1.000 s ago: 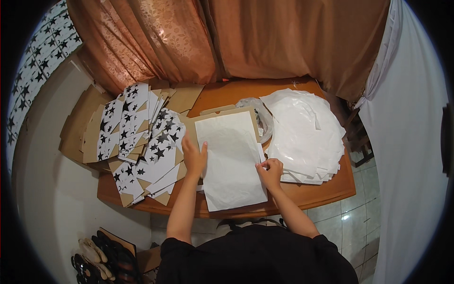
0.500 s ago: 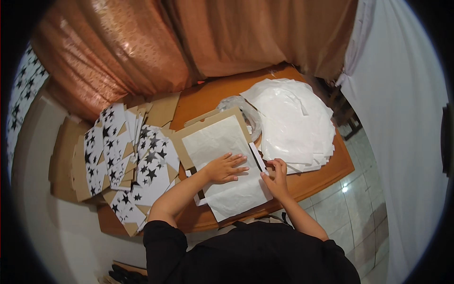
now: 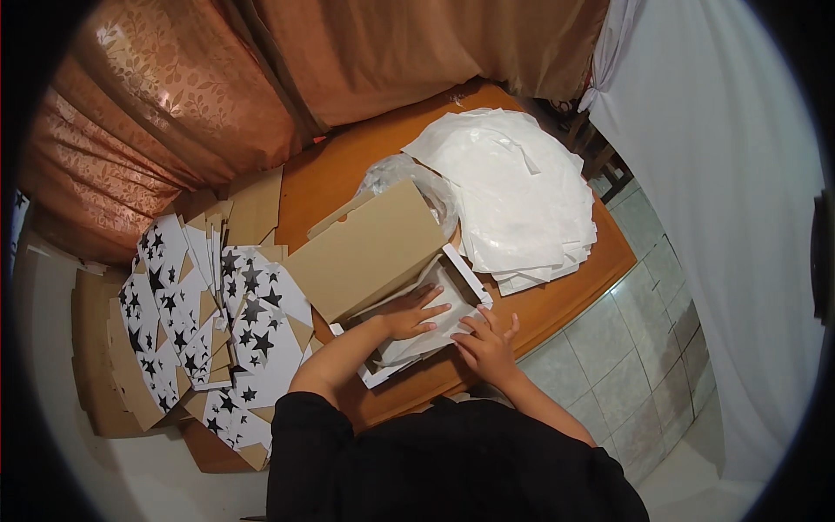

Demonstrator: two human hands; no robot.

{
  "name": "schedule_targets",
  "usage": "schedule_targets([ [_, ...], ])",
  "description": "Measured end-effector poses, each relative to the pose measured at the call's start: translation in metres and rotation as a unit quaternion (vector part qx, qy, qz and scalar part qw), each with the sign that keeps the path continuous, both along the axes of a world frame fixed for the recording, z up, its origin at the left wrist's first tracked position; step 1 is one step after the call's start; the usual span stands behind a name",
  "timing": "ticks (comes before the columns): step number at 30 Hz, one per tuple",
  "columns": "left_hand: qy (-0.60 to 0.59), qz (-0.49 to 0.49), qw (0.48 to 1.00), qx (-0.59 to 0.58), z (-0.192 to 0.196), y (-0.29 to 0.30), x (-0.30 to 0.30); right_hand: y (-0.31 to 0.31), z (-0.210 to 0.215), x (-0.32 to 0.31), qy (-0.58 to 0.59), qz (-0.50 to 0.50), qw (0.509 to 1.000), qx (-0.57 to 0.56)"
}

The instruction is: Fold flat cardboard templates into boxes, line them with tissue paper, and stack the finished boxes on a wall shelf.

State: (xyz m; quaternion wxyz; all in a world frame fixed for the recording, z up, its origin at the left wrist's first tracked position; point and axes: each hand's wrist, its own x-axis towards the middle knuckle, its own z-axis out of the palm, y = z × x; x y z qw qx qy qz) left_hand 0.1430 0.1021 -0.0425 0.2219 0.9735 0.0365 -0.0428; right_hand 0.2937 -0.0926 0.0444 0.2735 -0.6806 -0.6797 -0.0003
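In front of me a cardboard box (image 3: 370,252) stands on the table, its brown lid raised toward the back and its walls white outside. White tissue paper (image 3: 409,344) lies pushed down into the box. My left hand (image 3: 416,315) rests flat on the paper inside, fingers spread. At the right front corner, my right hand (image 3: 485,348) touches the paper and the box's edge with its fingers apart, gripping nothing that I can see.
A broad stack of white paper sheets (image 3: 522,204) covers the table's right side. Behind the box lies a clear plastic bag (image 3: 391,174). To the left, star-printed flattened boxes (image 3: 252,304) are heaped over the wooden table (image 3: 335,174). Orange curtains (image 3: 365,52) hang behind.
The tissue paper, spread over the box and lid before, has gone down into the box. Both hands have moved with it, and the lid's bare brown inside now shows.
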Motion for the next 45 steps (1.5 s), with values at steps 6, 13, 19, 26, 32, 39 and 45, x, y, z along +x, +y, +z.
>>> schedule_targets([
  [6, -0.063, 0.041, 0.995, -0.064, 0.009, 0.004, -0.003, 0.011, 0.013, -0.002, 0.018, -0.001, 1.0, 0.007],
  [13, 0.118, 0.205, 0.959, -0.158, 0.085, -0.023, -0.037, 0.011, 0.022, 0.012, 0.022, 0.022, 0.999, 0.021],
  [19, 0.428, 0.236, 0.873, 0.01, 0.056, -0.047, -0.055, 0.01, 0.02, 0.012, 0.034, 0.081, 0.996, 0.004],
  [26, 0.363, 0.225, 0.887, 0.173, 0.038, -0.059, -0.082, 0.031, 0.034, 0.028, 0.106, 0.136, 0.985, -0.008],
  [32, 0.254, 0.205, 0.933, 0.153, 0.063, -0.055, -0.091, 0.073, 0.025, 0.042, 0.168, 0.106, 0.98, 0.006],
  [39, -0.065, 0.503, 0.822, -0.259, 0.137, -0.083, -0.101, 0.172, -0.009, 0.078, 0.126, 0.011, 0.992, -0.003],
  [45, -0.012, 0.571, 0.783, -0.246, 0.148, -0.125, -0.084, 0.246, -0.041, 0.082, -0.083, 0.001, 0.989, -0.122],
])
